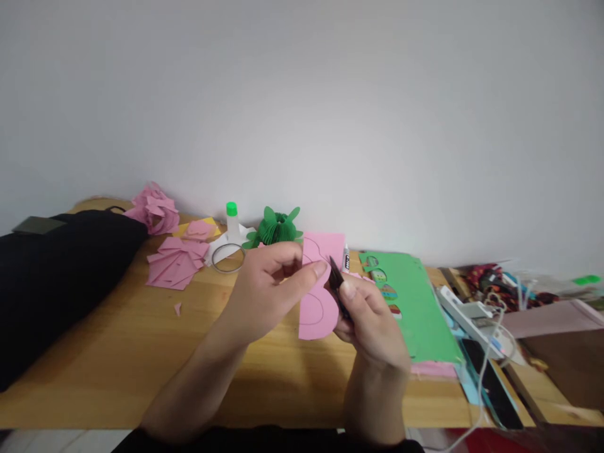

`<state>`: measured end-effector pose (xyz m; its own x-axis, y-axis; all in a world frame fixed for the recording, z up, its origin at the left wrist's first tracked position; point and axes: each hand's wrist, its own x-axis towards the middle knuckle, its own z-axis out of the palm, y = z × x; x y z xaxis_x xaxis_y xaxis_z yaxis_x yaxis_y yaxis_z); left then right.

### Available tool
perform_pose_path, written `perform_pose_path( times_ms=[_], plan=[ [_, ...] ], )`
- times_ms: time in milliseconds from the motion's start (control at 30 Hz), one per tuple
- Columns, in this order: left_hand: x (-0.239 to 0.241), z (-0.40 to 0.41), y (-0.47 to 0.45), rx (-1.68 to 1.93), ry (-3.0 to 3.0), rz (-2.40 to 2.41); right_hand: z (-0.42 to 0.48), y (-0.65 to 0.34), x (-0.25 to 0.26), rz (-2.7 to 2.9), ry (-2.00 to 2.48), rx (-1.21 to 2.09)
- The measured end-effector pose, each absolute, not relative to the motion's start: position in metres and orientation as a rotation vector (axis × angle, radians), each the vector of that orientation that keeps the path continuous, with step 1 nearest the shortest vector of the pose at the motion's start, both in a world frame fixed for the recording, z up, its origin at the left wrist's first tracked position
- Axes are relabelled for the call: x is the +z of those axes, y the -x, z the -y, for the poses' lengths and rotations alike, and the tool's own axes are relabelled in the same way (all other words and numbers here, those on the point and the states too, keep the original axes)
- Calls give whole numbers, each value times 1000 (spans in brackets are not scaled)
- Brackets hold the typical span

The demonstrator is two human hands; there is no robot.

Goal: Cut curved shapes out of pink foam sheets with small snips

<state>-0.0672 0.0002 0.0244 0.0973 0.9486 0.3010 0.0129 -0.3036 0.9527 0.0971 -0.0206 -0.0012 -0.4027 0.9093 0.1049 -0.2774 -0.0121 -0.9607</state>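
Between the thumb and fingers of my left hand (268,286) is a piece of pink paper (318,314), held upright above the table. Curved lines are drawn on it, and its lower right edge is cut to a rounded shape. My right hand (375,318) is closed around a pair of dark scissors (336,277). Their blades point up and to the left, at the paper's right edge close to my left thumb. Fingers hide most of the scissors' handles.
On the wooden table (264,377) stand a glue stick (232,220) and a green folded-paper piece (278,229). Pink paper pieces (177,264) and a black bag (70,270) lie left. Green sheets (419,308), a power strip (472,321) and a phone (491,384) lie right.
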Motion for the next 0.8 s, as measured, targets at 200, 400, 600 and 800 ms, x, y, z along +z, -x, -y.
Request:
perform_pose_path(
  times_ms=[200, 400, 600, 800],
  plan=[
    [24, 0, 67, 1364, -1504, -954, 21, -98, -2, 1346, 683, 1572],
    [24, -1, 67, 1373, -1469, -885, 20, -97, -2, 1335, 662, 1590],
    [23, -1, 67, 1372, -1464, -859, 20, -97, -1, 1351, 688, 1580],
    [23, -2, 68, 1380, -1448, -879, 20, -96, 0, 1348, 692, 1592]
  ],
)
